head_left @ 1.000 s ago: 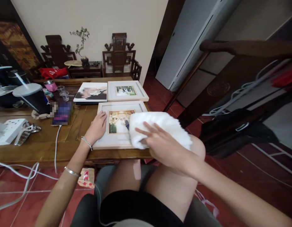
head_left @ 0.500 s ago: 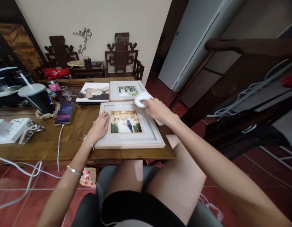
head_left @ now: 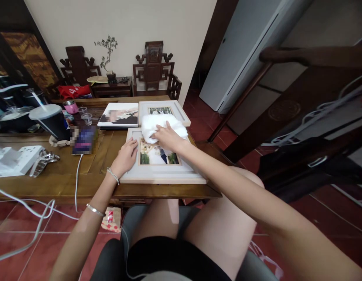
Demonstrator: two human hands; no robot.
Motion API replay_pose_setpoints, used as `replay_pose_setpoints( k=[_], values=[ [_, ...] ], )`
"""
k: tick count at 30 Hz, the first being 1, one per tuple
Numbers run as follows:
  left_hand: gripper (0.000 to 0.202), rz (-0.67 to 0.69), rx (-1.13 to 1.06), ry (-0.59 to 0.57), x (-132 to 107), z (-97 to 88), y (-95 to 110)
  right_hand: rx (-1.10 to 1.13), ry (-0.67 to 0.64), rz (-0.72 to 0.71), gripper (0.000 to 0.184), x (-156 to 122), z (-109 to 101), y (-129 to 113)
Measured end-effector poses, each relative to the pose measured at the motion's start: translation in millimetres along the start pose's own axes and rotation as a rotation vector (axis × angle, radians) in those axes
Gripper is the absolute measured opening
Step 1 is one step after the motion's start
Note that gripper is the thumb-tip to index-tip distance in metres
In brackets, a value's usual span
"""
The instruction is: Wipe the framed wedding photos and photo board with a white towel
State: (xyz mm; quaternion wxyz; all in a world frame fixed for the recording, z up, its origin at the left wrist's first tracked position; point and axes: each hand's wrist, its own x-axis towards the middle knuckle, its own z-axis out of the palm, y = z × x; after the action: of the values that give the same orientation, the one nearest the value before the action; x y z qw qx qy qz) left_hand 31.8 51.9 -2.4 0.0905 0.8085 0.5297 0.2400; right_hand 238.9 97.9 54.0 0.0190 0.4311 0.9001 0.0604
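Left hand point(head_left: 126, 157), laid flat, rests on the nearer photo frame point(head_left: 166, 174) on the wooden table point(head_left: 91, 181); right hand point(head_left: 168, 137) grips a fluffy white towel point(head_left: 148, 124), shifted from the frame's right side to its far border, apparently wiping there.

Silver bangle point(head_left: 95, 210); pale bracelet point(head_left: 113, 176)
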Motion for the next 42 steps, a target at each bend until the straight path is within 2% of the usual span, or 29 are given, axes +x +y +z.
replay_pose_setpoints(
  k=[5, 9, 14, 19, 22, 26, 30, 32, 35, 39, 42],
  values=[
    [0.041, -0.011, -0.014, 0.017, -0.9, 4.1, -3.4, -0.062, -0.150, 0.175, 0.051, -28.9, -7.5, 33.2],
    [0.050, -0.014, -0.016, 0.044, -2.5, 10.0, -10.6, -0.052, -0.153, 0.213, 0.058, -49.9, -8.4, 45.1],
    [0.059, 0.048, -0.021, 0.093, -4.2, 15.3, -19.2, 0.001, -0.208, 0.118, 0.062, -94.5, -21.4, 20.9],
    [0.058, 0.096, -0.005, 0.056, -3.7, 7.3, -12.3, 0.181, -0.299, 0.042, 0.058, -144.3, -37.7, 1.1],
    [0.048, 0.098, -0.011, 0.018, -3.3, 0.5, -3.2, 0.218, -0.241, 0.105, 0.060, -140.6, -32.3, 6.1],
    [0.046, 0.044, 0.044, -0.044, -3.9, -2.9, 5.1, 0.156, -0.129, 0.204, 0.063, -100.0, -12.3, 20.2],
    [0.048, 0.008, 0.079, -0.036, -3.7, -0.3, 4.0, 0.021, 0.042, 0.231, 0.055, -73.9, 6.8, 24.8],
    [0.047, 0.006, 0.075, -0.022, -3.0, 1.5, 2.1, -0.002, 0.082, 0.183, 0.051, -79.9, 12.8, 20.5],
    [0.045, 0.008, 0.062, -0.002, -1.4, 2.0, 0.6, 0.031, 0.075, 0.103, 0.050, -110.4, 14.7, 8.0],
    [0.045, 0.048, 0.045, 0.009, 0.8, -1.7, 1.4, 0.134, 0.035, -0.008, 0.051, -159.5, 5.7, -8.7],
    [0.047, 0.058, 0.053, -0.005, 1.3, -3.1, 1.7, 0.203, 0.016, -0.035, 0.058, -173.5, -1.6, -12.6]
  ],
)
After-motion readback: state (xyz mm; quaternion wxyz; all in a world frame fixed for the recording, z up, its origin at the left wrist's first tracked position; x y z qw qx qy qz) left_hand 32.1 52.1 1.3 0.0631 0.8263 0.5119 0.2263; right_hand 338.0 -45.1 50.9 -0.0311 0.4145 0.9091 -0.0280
